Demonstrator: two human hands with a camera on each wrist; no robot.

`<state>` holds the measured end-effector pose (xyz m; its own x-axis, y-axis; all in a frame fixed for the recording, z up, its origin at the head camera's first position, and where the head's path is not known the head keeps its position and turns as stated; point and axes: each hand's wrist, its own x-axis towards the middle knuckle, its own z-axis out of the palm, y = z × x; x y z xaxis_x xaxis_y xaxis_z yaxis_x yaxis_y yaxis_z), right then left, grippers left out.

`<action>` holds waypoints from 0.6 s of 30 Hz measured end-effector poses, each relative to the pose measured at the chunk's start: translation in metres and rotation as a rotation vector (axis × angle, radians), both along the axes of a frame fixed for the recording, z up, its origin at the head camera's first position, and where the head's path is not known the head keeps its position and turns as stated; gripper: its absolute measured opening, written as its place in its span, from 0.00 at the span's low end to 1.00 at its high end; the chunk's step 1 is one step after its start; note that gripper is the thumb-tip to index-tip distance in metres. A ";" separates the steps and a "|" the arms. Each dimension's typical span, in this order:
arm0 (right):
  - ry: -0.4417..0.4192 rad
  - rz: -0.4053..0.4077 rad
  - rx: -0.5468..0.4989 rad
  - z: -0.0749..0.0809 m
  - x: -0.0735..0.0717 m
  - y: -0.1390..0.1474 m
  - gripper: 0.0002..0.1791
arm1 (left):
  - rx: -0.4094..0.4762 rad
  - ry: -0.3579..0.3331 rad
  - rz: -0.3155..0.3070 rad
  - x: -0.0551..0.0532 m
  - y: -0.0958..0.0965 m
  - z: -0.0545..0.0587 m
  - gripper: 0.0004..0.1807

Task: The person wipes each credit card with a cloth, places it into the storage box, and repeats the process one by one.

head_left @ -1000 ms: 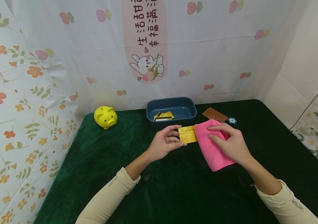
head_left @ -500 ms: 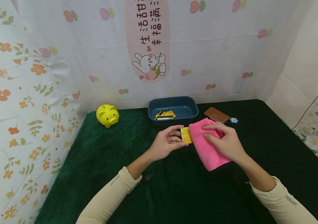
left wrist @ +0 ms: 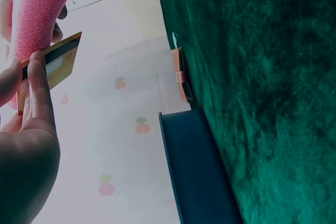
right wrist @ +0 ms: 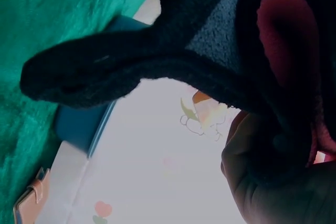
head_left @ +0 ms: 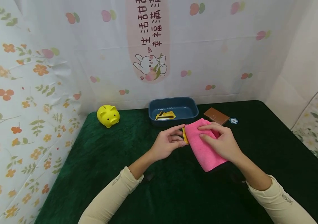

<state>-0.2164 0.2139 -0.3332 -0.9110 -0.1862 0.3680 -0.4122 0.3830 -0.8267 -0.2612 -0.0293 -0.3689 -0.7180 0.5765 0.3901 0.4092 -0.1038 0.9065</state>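
My left hand (head_left: 163, 144) pinches a yellow bank card (head_left: 185, 136) by its left edge, thumb on the near side. In the left wrist view the card's (left wrist: 64, 67) dark stripe and pale signature panel show. My right hand (head_left: 223, 141) grips a folded pink cloth (head_left: 199, 144) that laps over most of the card in the head view. A dark grey side of the cloth (right wrist: 94, 66) fills much of the right wrist view. Both hands are raised above the green table cover.
At the back stands a blue tray (head_left: 173, 122) with several yellow cards (head_left: 166, 115) inside. A yellow piggy bank (head_left: 108, 116) sits at the back left. Right of the tray lie a brown wallet (head_left: 216, 116) and a poker chip (head_left: 233, 120). Printed curtains (head_left: 103, 68) close off the back.
My right hand has moved the pink cloth leftward along the card, so only a thin strip of the card shows beside my left fingers. The left hand keeps its hold.
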 end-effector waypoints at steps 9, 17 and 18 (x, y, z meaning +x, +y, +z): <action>0.003 0.033 -0.023 0.001 0.004 -0.002 0.13 | 0.013 0.013 0.007 -0.001 0.003 -0.001 0.31; 0.023 0.049 -0.023 0.001 0.004 -0.002 0.13 | 0.035 0.036 0.032 0.001 0.004 0.001 0.32; 0.023 0.049 -0.021 0.001 0.004 -0.002 0.13 | 0.036 0.039 0.033 0.001 0.004 0.001 0.32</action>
<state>-0.2120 0.2117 -0.3317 -0.8922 -0.2225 0.3930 -0.4490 0.3443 -0.8245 -0.2606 -0.0251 -0.3681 -0.7202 0.5376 0.4385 0.4479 -0.1224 0.8857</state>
